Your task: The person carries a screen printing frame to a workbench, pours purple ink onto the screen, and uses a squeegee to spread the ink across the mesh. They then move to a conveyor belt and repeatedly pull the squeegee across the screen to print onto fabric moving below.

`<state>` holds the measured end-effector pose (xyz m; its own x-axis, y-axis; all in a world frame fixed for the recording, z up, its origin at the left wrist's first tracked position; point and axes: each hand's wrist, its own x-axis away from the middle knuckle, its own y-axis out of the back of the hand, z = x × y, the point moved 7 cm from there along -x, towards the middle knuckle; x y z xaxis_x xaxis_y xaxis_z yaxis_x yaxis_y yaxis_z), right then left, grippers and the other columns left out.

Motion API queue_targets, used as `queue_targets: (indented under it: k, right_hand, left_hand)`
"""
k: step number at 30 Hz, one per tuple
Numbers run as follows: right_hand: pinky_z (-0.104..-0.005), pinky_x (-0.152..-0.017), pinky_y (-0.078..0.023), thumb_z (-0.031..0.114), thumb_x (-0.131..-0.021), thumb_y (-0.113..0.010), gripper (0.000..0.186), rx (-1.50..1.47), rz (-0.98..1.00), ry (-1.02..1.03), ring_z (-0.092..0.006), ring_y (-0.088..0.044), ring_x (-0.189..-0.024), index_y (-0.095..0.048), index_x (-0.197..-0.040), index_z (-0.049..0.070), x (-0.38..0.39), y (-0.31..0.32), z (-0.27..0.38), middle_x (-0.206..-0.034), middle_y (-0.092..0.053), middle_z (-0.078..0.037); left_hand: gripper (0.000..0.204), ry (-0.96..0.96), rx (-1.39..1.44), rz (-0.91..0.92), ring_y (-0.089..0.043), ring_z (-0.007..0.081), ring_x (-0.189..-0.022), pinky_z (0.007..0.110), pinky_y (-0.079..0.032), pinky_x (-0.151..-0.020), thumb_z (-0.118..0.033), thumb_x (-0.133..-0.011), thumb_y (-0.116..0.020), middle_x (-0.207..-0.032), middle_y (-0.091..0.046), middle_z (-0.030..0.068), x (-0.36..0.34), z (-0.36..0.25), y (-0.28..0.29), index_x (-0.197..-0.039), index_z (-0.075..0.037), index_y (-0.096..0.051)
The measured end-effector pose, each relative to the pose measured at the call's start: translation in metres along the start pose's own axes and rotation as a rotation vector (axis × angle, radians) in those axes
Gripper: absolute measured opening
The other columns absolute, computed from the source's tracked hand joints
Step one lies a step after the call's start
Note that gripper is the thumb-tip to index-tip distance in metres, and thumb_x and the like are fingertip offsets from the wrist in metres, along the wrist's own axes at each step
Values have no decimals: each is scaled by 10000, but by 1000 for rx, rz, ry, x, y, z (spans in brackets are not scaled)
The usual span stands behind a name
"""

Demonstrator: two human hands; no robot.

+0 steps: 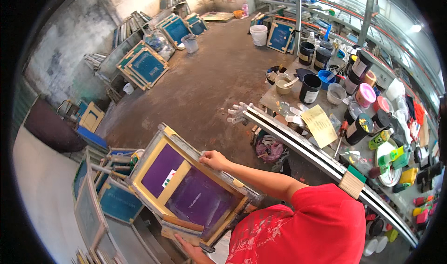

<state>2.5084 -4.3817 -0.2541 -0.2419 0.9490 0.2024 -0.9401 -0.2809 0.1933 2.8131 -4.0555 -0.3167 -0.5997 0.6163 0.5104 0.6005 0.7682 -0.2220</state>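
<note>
A screen-printing frame [193, 205] with a purple mesh and yellow taped borders is tilted in front of me. A strip of tape crosses the mesh, with a small white label beside it. My right hand [215, 160] is closed on the frame's upper right edge. Lower down, my left hand [188, 251] grips a wooden squeegee [182, 230] lying over the frame's lower corner. Part of that hand is hidden under the wood and cut by the picture's lower edge.
More screen frames [122, 200] lean close on the left, and others [145, 65] by the wall. To the right, a long metal rail [298, 140] fronts a table with black ink tubs [310, 88], a paper sheet [320, 125] and bottles. A white bucket [258, 35] stands farther back.
</note>
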Motion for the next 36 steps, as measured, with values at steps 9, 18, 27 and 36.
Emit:
queue_targets:
  k: [9, 18, 27, 36]
  right_hand:
    - [-364, -727, -504, 356, -891, -653, 314, -80, -288, 25, -201, -653, -785, -691, -957, 51, -198, 46, -7, -846, -711, -91]
    - [-312, -646, -465, 327, -905, -666, 264, -210, -468, -16, -117, -580, -675, -700, -956, 70, -415, 181, 31, -746, -655, -19]
    - [-291, -680, -480, 298, -917, -676, 248, -202, -699, -6, -91, -584, -773, -708, -1023, 75, -536, 328, 0, -843, -685, -13]
    - [-273, -827, -482, 230, -953, -649, 240, -476, -1119, -115, -99, -612, -913, -692, -1057, 17, -582, 463, -8, -977, -699, -29]
  left_hand:
    - [842, -19, -151, 219, -448, 338, -1326, 467, -376, -1103, -583, -940, -568, -1507, -397, 171, -232, -74, -157, -1491, 9, -336]
    - [879, 17, -266, 374, -465, 338, -1310, 459, -390, -1091, -561, -917, -621, -1499, -406, 192, -425, -142, -423, -1476, 52, -330]
    - [821, 186, -433, 575, -501, 324, -1284, 458, -429, -1059, -541, -936, -613, -1461, -458, 171, -562, -115, -702, -1454, 50, -375]
    - [787, 237, -607, 912, -575, 310, -1204, 446, -488, -1004, -544, -932, -617, -1373, -539, 176, -624, -110, -1029, -1401, 63, -438]
